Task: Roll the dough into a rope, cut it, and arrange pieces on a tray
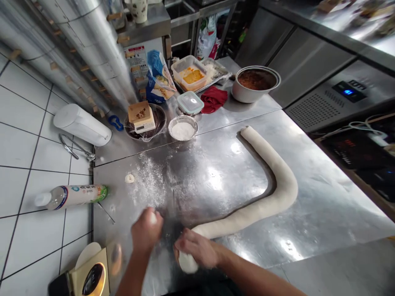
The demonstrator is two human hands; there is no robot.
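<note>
Running rightward from the gripping right hand [197, 248], the dough roll [279, 193] is bending away, the left hand [147, 228] clutching a lump [153, 218]

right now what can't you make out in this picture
In the head view:
- most of the white piece: the left hand covers it
- part of the dough roll: the right hand covers it
- reading on the scale: too small
- things at upper right: blurred, cut off
</note>
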